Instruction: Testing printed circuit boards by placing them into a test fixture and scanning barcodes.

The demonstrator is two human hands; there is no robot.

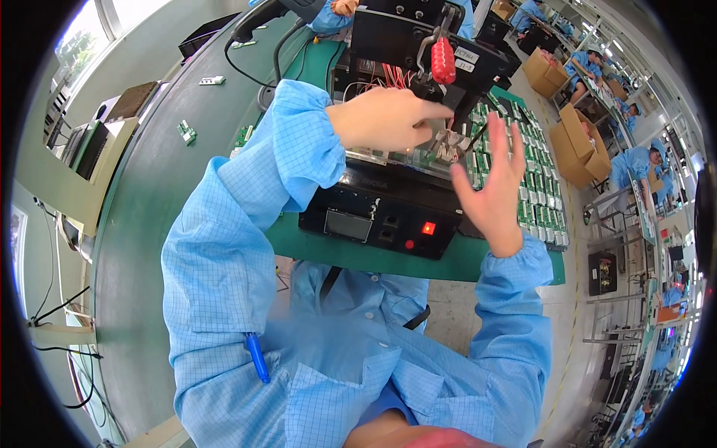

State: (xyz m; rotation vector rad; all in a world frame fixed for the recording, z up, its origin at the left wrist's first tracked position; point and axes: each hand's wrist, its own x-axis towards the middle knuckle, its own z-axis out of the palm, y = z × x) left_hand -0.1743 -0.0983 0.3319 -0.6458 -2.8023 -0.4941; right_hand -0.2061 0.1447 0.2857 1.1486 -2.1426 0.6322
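Observation:
My left hand reaches over a black test fixture, its index finger stretched out under the red-handled toggle clamp. Its fingers look apart, and nothing shows in them. At the fixture's right side my right hand is raised with fingers spread and palm bare. Between the two hands a cluster of pale connectors and wires sits on the fixture; its details are blurred. On the fixture's front are a small grey screen, a lit red switch and a red button.
Rows of small green circuit boards cover the bench right of the fixture. A few loose boards lie on the green bench at left. Black cables run behind. Cardboard boxes stand across the aisle, where other people work.

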